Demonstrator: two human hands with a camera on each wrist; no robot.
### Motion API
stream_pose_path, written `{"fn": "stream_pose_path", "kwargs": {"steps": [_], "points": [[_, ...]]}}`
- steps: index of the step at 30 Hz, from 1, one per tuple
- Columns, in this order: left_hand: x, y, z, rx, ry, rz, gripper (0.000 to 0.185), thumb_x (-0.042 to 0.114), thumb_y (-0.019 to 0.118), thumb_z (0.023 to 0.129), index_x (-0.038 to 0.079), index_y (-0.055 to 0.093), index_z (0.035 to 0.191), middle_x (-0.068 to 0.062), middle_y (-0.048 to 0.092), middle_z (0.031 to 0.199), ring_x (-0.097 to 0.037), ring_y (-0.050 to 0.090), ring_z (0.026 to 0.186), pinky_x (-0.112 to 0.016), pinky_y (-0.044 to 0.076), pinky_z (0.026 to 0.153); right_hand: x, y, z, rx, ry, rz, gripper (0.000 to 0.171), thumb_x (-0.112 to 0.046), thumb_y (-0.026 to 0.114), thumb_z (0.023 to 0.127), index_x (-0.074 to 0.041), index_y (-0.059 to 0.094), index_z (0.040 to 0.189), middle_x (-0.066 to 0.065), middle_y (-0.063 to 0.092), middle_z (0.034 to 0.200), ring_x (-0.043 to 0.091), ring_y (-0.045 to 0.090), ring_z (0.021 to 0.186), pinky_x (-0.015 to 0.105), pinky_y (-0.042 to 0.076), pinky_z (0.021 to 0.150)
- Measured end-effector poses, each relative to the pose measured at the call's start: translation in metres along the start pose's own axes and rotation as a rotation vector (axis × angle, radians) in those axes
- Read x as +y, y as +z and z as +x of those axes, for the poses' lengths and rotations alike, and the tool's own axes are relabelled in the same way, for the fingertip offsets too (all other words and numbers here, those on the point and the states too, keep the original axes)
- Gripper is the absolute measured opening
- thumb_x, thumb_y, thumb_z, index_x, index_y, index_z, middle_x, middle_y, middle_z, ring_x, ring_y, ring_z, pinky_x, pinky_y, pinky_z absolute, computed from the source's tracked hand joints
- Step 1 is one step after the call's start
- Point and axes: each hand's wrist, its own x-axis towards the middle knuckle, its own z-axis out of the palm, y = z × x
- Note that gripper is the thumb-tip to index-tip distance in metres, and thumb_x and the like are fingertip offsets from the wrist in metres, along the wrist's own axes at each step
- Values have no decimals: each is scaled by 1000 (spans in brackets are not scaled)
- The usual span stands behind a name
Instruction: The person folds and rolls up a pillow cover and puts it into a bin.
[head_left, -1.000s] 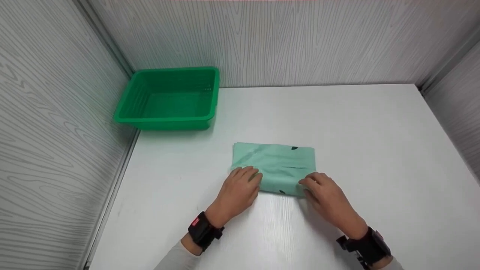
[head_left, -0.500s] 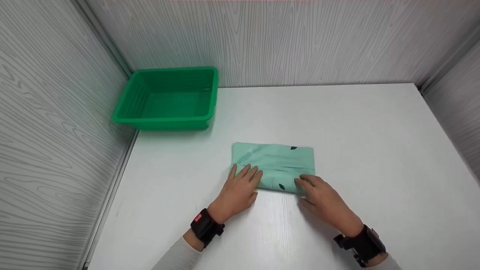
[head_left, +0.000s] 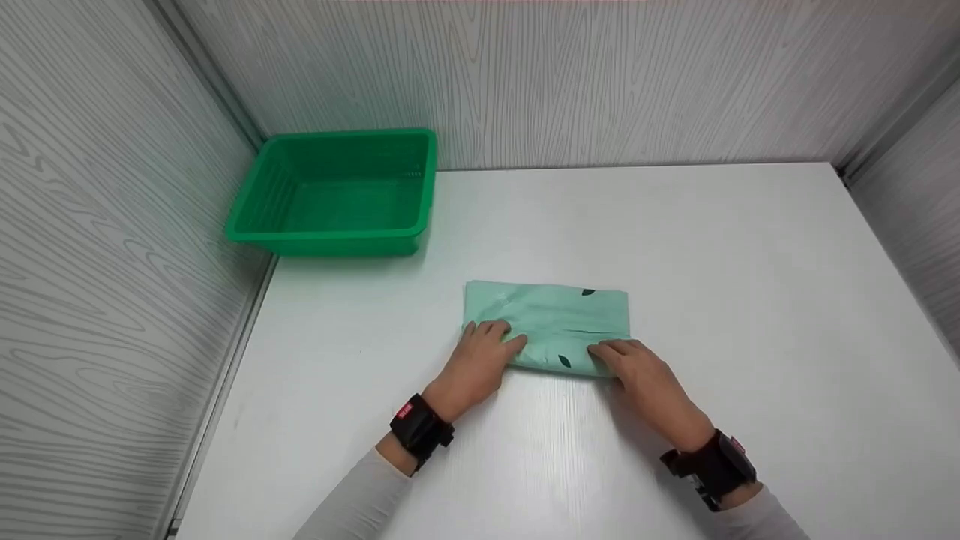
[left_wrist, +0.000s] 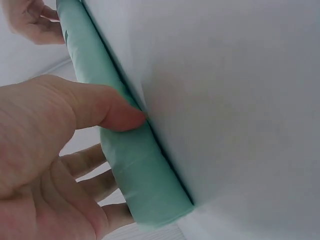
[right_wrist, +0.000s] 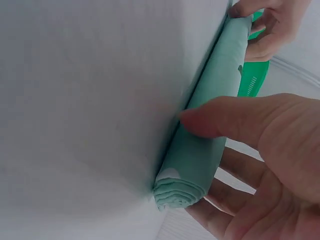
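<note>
A mint-green folded sheet (head_left: 551, 311) of thin, soft material with dark leaf prints lies on the white table, its near edge rolled into a tube. My left hand (head_left: 474, 367) grips the left end of the roll, thumb on the near side and fingers over the far side. At the right end, my right hand (head_left: 656, 390) holds it the same way. In the left wrist view the green roll (left_wrist: 145, 175) sits between thumb and fingers. Spiral layers show at the roll's end (right_wrist: 180, 192) in the right wrist view.
A green plastic basket (head_left: 330, 238) stands at the back left of the white table (head_left: 712, 247), near the corner. Wood-grain panels (head_left: 600, 82) enclose the table at the back, left and right. Both wrists wear black strapped cameras.
The near rolled edge has moved slightly away from me, and both hands have moved forward with it. The left fingers, spread straight half a second ago, are now curled over the roll.
</note>
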Motion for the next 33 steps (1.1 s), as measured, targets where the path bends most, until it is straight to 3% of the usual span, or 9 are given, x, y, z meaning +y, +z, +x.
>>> {"fn": "stream_pose_path", "kwargs": {"steps": [11, 17, 23, 28, 33], "points": [[-1, 2, 5, -39, -52, -57, 43, 0, 63, 98, 17, 70, 136, -13, 58, 122, -31, 55, 112, -43, 46, 97, 13, -9, -1, -64, -20, 91, 47, 17, 71, 89, 1, 67, 132, 16, 73, 125, 35, 70, 110, 47, 57, 93], [1, -4, 12, -42, -7, -92, 37, 2, 59, 100, 12, 68, 135, -12, 63, 114, -28, 61, 102, -40, 51, 89, 22, -20, -5, -121, 66, 160, 43, 12, 67, 94, 1, 66, 136, 17, 71, 130, 38, 69, 118, 51, 55, 98], [-2, -10, 16, -30, -26, -148, 24, 2, 53, 103, 5, 68, 121, -9, 63, 99, -24, 63, 88, -37, 54, 76, 33, -26, -8, -142, 194, 323, 35, -1, 65, 101, -3, 65, 136, 14, 71, 130, 32, 67, 121, 51, 53, 100], [-5, -14, 11, -71, -47, -223, 30, 3, 53, 104, 2, 65, 131, -12, 66, 105, -26, 66, 96, -40, 56, 80, 33, -24, -10, -172, 270, 349, 27, -10, 63, 105, -7, 66, 132, 10, 72, 124, 25, 67, 111, 47, 53, 94], [-11, -15, 0, -109, -107, -281, 36, 5, 55, 104, 3, 62, 138, -13, 69, 113, -28, 68, 105, -43, 57, 88, 25, -16, -7, -195, 275, 384, 27, -14, 59, 108, -6, 64, 133, 9, 72, 123, 23, 65, 110, 47, 52, 94]]}}
